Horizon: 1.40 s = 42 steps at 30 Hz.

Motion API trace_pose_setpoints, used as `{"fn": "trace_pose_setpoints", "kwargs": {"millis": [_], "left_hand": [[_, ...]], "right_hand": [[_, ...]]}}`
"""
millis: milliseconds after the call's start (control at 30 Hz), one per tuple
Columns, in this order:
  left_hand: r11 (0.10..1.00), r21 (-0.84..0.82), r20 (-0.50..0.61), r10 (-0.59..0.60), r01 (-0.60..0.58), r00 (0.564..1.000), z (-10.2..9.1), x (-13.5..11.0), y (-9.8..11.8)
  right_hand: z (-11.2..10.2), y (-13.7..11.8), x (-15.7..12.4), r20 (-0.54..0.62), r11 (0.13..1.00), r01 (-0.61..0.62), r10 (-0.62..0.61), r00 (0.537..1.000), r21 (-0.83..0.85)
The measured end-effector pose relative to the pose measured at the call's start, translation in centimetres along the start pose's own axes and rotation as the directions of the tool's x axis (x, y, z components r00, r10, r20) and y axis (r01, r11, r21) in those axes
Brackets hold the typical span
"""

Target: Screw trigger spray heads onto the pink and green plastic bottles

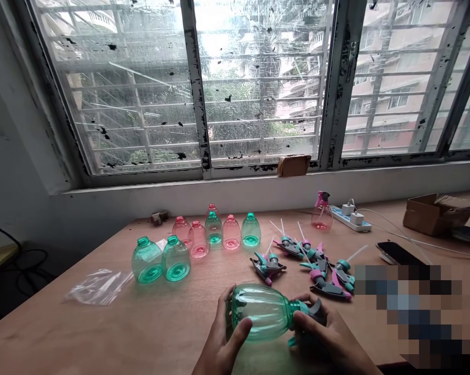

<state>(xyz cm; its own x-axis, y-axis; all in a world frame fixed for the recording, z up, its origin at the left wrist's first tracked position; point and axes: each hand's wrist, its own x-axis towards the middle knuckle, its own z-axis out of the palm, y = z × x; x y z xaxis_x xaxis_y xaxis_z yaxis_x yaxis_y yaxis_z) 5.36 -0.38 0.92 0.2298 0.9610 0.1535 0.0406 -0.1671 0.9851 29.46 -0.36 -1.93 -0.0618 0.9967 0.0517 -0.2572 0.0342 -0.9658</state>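
A clear green spray bottle (264,312) lies sideways between my two hands, just above the near part of the table. My left hand (229,333) wraps round its base, thumb on the near side. At the neck, my right hand (320,333) grips the grey and teal spray head (316,311), which sits on the bottle's mouth. Whether the head is fully screwed on cannot be made out. Several loose spray heads (320,260) in grey, teal and pink, some with straws showing, lie beyond my right hand.
Several green bottles (176,259) and pink bottles (199,239) without heads stand at the back left. A plastic bag (102,286) lies at left. A pink spray bottle (321,216), power strip (350,219), phone (401,252) and cardboard box (433,216) are at right. Blurred blocks cover the lower right.
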Motion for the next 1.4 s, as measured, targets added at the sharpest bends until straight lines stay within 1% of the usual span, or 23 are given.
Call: {"fn": "trace_pose_setpoints", "kwargs": {"millis": [167,300,467,533,633,700,767,833,967,1000,1067,1200,1400], "left_hand": [[0.999,-0.031,0.039,0.007,-0.006,0.999,0.1,-0.2,0.0],[0.999,0.000,0.020,0.040,-0.040,0.999,0.2,-0.1,0.0],[1.000,-0.011,0.012,-0.009,0.009,1.000,0.1,0.1,0.1],[0.999,-0.033,0.043,-0.004,0.005,0.999,0.1,0.0,0.0],[0.998,-0.049,0.096,0.050,-0.046,0.994,0.2,-0.2,-0.3],[0.994,-0.023,0.095,0.104,-0.102,0.990,0.3,-0.2,-0.6],[0.991,0.016,0.084,0.128,-0.130,0.988,0.3,-0.2,-0.9],[0.994,0.024,0.064,0.106,-0.108,0.992,0.3,-0.2,-1.0],[0.999,-0.046,-0.015,-0.001,0.000,1.000,0.1,-0.2,-0.6],[0.998,-0.056,-0.026,-0.014,0.012,1.000,0.1,-0.2,-0.4],[0.998,-0.064,-0.021,-0.008,0.007,1.000,0.1,-0.1,0.0],[0.995,-0.101,0.029,0.005,-0.003,1.000,0.2,-0.1,0.4],[0.994,-0.102,0.067,0.052,-0.045,0.996,0.4,-0.5,-0.2]], "right_hand": [[0.0,-0.1,0.0,0.010,1.000,0.022,-0.022,1.000,-0.007],[0.0,-0.1,0.0,-0.003,0.999,0.010,-0.010,1.000,-0.036],[0.1,-0.1,-0.1,0.010,0.999,-0.012,0.012,1.000,0.034],[0.1,-0.1,-0.1,0.014,0.999,-0.005,0.005,1.000,0.042],[0.0,-0.1,-0.1,0.013,0.999,0.008,-0.009,1.000,0.033],[0.0,-0.1,-0.1,0.010,1.000,0.011,-0.011,1.000,0.017],[0.0,-0.1,0.0,0.008,1.000,0.016,-0.016,1.000,-0.004],[0.0,-0.1,0.0,0.005,1.000,0.020,-0.020,1.000,-0.015],[0.1,-0.2,-0.1,0.005,0.999,0.023,-0.023,1.000,-0.027],[0.1,-0.2,-0.1,0.003,0.999,0.026,-0.026,1.000,-0.037],[0.1,-0.2,-0.1,-0.008,0.998,0.033,-0.033,0.999,-0.052],[0.0,-0.3,-0.1,-0.021,0.998,0.047,-0.048,0.999,-0.048],[-0.1,-0.1,0.0,-0.005,0.999,0.047,-0.047,0.999,-0.016]]}}
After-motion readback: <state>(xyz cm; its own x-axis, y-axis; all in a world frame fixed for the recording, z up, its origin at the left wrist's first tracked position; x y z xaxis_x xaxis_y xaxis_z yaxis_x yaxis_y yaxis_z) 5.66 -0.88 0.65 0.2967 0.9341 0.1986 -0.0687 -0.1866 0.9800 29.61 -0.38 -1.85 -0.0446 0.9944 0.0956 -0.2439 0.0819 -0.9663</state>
